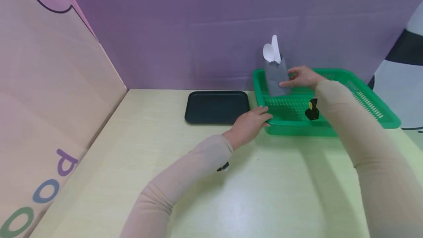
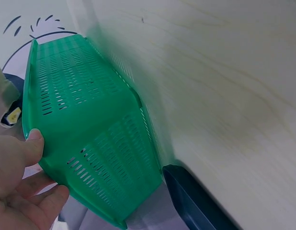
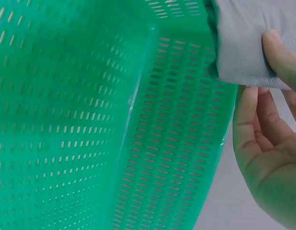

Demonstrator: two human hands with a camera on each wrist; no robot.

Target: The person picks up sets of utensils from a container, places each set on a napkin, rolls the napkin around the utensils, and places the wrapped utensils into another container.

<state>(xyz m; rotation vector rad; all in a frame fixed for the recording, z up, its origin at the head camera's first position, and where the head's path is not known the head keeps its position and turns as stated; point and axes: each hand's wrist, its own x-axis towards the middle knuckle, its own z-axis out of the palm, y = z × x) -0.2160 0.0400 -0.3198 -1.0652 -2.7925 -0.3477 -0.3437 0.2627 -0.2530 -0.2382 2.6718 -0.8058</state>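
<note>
My right hand (image 1: 302,77) pinches a grey folded napkin pouch (image 1: 275,78) upright over the back left part of the green basket (image 1: 297,129). A white spoon (image 1: 268,52) and a white knife (image 1: 275,49) stick out of its top. In the right wrist view the thumb presses the pouch (image 3: 244,43), with the fingers behind it, close to the basket's rim. My left hand (image 1: 248,125) holds the basket's near left corner. There, in the left wrist view, the thumb and fingertips grip the rim (image 2: 47,165) from either side of the corner.
A dark rectangular tray (image 1: 216,107) lies on the pale wooden table (image 1: 132,150), just left of the basket. Behind both rises a purple backdrop (image 1: 198,36). A light printed panel (image 1: 59,83) borders the table's left side.
</note>
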